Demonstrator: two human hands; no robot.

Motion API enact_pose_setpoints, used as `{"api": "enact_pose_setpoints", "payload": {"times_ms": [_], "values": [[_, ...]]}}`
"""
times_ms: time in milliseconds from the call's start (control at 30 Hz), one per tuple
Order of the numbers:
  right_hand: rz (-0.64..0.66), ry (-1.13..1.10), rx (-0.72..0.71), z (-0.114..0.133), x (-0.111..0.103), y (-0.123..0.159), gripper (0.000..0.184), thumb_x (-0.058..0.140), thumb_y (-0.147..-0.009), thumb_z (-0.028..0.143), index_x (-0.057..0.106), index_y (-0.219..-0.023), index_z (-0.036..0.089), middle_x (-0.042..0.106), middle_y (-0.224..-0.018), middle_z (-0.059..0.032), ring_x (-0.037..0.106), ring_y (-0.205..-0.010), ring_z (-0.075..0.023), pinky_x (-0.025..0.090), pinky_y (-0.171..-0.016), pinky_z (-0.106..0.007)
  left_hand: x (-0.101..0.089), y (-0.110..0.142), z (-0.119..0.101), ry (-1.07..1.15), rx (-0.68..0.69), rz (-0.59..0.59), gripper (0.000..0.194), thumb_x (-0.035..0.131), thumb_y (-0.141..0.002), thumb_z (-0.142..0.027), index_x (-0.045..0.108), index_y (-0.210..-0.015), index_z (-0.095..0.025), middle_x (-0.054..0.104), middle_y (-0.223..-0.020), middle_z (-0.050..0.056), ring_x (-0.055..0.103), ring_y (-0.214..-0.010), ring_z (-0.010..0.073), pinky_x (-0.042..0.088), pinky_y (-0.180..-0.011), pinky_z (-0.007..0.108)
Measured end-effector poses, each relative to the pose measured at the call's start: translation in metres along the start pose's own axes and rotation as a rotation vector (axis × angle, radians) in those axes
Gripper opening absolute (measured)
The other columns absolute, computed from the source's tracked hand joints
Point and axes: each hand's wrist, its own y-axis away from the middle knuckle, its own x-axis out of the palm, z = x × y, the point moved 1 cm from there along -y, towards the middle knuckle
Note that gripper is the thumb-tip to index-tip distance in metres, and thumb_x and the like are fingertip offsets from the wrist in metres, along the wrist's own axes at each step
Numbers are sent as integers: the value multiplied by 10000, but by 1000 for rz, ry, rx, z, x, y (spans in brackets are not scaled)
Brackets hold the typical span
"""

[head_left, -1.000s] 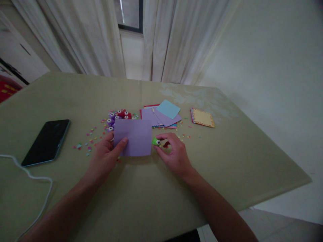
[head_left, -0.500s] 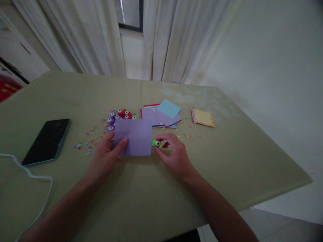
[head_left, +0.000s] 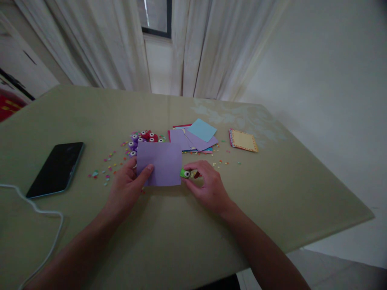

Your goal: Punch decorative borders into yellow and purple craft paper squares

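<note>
My left hand holds a square purple paper sheet by its left side, thumb on top and fingers behind. At the sheet's right edge, my right hand pinches a small green paper punch with a round white, eye-like disc. The punch meets the paper's edge; how far the edge goes into it cannot be made out. Behind the sheet, partly covered by it, several purple punches and red punches of the same look stand together.
A stack of coloured paper lies behind my hands, and cream bordered cards sit farther right. Tiny paper cutouts are scattered around. A dark tablet and a white cable occupy the left of the table.
The green punch has shifted slightly left and down against the sheet's right edge and turned a little in my right fingers. My left hand and the sheet have barely moved.
</note>
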Motion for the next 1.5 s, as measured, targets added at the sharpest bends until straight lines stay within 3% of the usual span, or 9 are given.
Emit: {"api": "enact_pose_setpoints", "payload": {"times_ms": [233, 433, 567, 633, 700, 800, 867, 1200, 1500], "values": [[93, -11, -97, -4, 1, 0, 228, 818, -961, 190, 741, -1171, 234, 799, -1134, -70, 717, -1087, -237, 560, -995, -382, 0, 1, 3, -15, -27, 9, 522, 814, -863, -494, 663, -1262, -194, 838, -1071, 82, 813, -847, 261, 669, -737, 360], [247, 4, -7, -3, 0, 0, 209, 802, -980, 216, 757, -1184, 237, 775, -1156, -73, 720, -1112, -231, 559, -997, -368, -5, -2, 14, -212, -10, 51, 551, 743, -901, -553, 639, -1301, -188, 822, -1055, 113, 808, -854, 319, 664, -722, 424], [324, 38, 24, -4, 0, -1, 220, 832, -951, 205, 771, -1161, 219, 780, -1119, -71, 718, -1084, -239, 546, -993, -372, -13, -6, 25, -692, 337, 53, 700, 708, -932, -519, 537, -1523, -185, 696, -1444, 194, 682, -1305, 423, 563, -1082, 592], [343, 40, 44, -6, 0, -1, 220, 835, -942, 183, 778, -1152, 213, 777, -1100, -68, 720, -1040, -229, 545, -972, -362, -17, -8, 30, -842, 529, 97, 789, 707, -949, -496, 443, -1629, -193, 513, -1662, 196, 473, -1534, 427, 391, -1252, 630], [363, 23, 72, -8, 1, -2, 216, 823, -948, 178, 784, -1156, 216, 771, -1074, -59, 721, -965, -209, 551, -924, -342, -20, -10, 32, -902, 619, 209, 726, 678, -988, -508, 480, -1622, -215, 446, -1720, 169, 401, -1586, 402, 333, -1294, 616], [382, -31, 101, -10, 0, -3, 225, 804, -961, 198, 792, -1185, 221, 775, -1068, -60, 716, -905, -196, 559, -875, -332, -22, -11, 34, -943, 615, 437, 524, 625, -1037, -529, 650, -1490, -267, 526, -1677, 116, 494, -1534, 358, 383, -1275, 568], [385, -66, 108, -11, -1, -3, 227, 788, -974, 215, 796, -1200, 225, 781, -1080, -66, 716, -903, -196, 565, -872, -336, -22, -9, 34, -969, 600, 505, 497, 627, -1035, -540, 690, -1456, -284, 566, -1647, 102, 530, -1505, 358, 401, -1261, 575], [480, -220, 191, -13, -10, -5, 185, 764, -988, 262, 818, -1165, 248, 791, -1068, -43, 733, -931, -192, 590, -841, -311, -15, 0, 28, -1028, 609, 430, 538, 663, -1002, -546, 688, -1474, -289, 578, -1634, 110, 553, -1464, 388, 418, -1225, 612], [553, -214, 106, -16, -16, -6, 189, 780, -968, 270, 823, -1152, 265, 788, -1070, -38, 729, -987, -206, 585, -899, -341, -12, 2, 31, -1039, 608, 467, 539, 684, -991, -567, 674, -1482, -344, 558, -1658, 66, 504, -1498, 383, 321, -1254, 602]]}}
